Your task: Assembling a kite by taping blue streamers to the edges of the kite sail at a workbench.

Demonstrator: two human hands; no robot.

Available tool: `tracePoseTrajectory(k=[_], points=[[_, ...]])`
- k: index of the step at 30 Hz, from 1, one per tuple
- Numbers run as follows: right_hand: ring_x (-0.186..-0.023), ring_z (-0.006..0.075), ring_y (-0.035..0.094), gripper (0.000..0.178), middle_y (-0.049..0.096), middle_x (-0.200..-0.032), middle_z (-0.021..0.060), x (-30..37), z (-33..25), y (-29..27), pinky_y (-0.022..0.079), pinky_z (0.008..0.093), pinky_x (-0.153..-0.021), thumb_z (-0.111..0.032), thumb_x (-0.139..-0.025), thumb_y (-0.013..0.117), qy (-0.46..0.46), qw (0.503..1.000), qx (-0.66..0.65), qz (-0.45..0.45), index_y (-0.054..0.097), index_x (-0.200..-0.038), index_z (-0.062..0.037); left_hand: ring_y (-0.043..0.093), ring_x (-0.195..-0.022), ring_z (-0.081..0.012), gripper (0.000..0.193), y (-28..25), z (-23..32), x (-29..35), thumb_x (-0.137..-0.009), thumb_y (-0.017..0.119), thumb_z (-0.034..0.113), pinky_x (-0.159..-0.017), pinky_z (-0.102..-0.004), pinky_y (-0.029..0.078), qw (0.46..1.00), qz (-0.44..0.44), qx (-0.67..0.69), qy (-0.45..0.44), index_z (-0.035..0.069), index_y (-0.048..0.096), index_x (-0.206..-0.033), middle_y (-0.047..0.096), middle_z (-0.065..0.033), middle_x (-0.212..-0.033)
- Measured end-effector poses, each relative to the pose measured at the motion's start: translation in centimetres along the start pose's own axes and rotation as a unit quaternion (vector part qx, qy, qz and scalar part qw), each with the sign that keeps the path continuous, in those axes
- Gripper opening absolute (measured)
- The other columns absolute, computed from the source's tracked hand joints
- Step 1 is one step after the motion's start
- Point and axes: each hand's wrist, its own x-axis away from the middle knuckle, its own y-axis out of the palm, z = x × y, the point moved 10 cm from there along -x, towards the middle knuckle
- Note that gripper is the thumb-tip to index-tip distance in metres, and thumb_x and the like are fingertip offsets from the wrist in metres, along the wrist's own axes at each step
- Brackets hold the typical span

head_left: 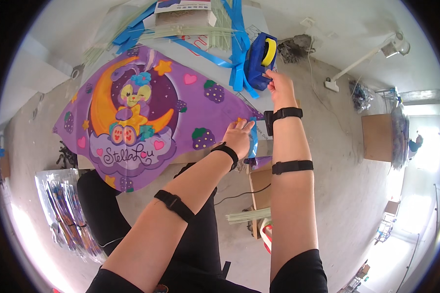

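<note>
A purple kite [189, 110] printed with a cartoon rabbit on a yellow moon lies spread over the work table, its lower part hanging past the near edge. My left hand [239, 136] rests on the kite's right corner, fingers stretched out and pressing it down. A blue strip [253, 139] runs beside those fingertips. Farther back stands a blue tape dispenser [255, 64] with a yellow-cored roll [269, 52]. My right hand [280, 89] is at its near end, thumb and forefinger pinched together; whatever lies between them is too small to make out.
Blue ribbons [237, 46] and bundles of thin pale rods [195, 32] lie at the table's back, beside an opened carton [183, 18]. Clear-bagged goods [66, 210] sit at the left on the floor. More pale rods [248, 216] are below the table's right side.
</note>
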Motion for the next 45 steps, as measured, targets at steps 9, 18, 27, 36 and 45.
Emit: tracePoseTrajectory(k=[9, 18, 27, 36, 45], points=[[-0.082, 0.0348, 0.064, 0.028, 0.065, -0.081, 0.0171, 1.7, -2.4, -4.1, 0.050, 0.0444, -0.069, -0.024, -0.078, 0.070, -0.066, 0.965, 0.255, 0.003, 0.058, -0.089, -0.0021, 0.035, -0.131, -0.0241, 0.026, 0.8, 1.4, 1.3, -0.079, 0.053, 0.015, -0.098, -0.0402, 0.035, 0.998, 0.028, -0.058, 0.009, 0.008, 0.074, -0.092, 0.038, -0.0010, -0.146], [-0.081, 0.0321, 0.063, 0.024, 0.065, -0.082, 0.0146, -6.7, -6.6, -7.0, 0.048, 0.0385, -0.070, -0.029, -0.084, 0.062, -0.178, 0.974, -0.004, 0.139, 0.068, -0.091, -0.0071, 0.033, -0.133, -0.0248, 0.028, 4.0, 3.9, 3.5, -0.080, 0.051, 0.012, -0.103, -0.0405, 0.031, 0.999, -0.048, -0.015, -0.018, 0.006, 0.073, -0.098, 0.035, -0.0028, -0.148], [-0.060, 0.0076, 0.045, 0.015, 0.059, -0.074, -0.0029, -6.8, -2.7, -3.0, 0.036, 0.0227, -0.052, -0.020, -0.079, 0.072, 0.068, 0.953, -0.295, -0.011, 0.067, -0.086, -0.0081, 0.032, -0.134, -0.0261, 0.032, 6.6, 5.3, 5.0, -0.082, 0.049, 0.011, -0.105, -0.0427, 0.030, 0.995, -0.100, -0.004, -0.013, 0.006, 0.070, -0.105, 0.032, -0.0025, -0.149], [-0.063, 0.0114, 0.048, 0.014, 0.058, -0.079, 0.0027, -3.1, 2.9, -0.6, 0.043, 0.0233, -0.058, -0.011, -0.075, 0.075, 0.186, 0.832, -0.520, 0.052, 0.063, -0.082, -0.0063, 0.034, -0.133, -0.0264, 0.027, 10.2, 6.6, 6.5, -0.081, 0.050, 0.014, -0.104, -0.0449, 0.032, 0.997, -0.066, 0.025, -0.012, 0.006, 0.073, -0.089, 0.036, -0.0052, -0.147], [-0.080, 0.0147, 0.055, 0.016, 0.059, -0.086, 0.0061, -1.5, 5.5, 0.3, 0.047, 0.0277, -0.071, -0.006, -0.076, 0.073, 0.139, 0.881, -0.444, 0.088, 0.062, -0.086, 0.0001, 0.033, -0.134, -0.0259, 0.029, 12.7, 7.4, 6.6, -0.083, 0.048, 0.015, -0.106, -0.0450, 0.030, 0.996, -0.070, 0.043, -0.019, 0.003, 0.073, -0.091, 0.037, -0.0053, -0.146]])
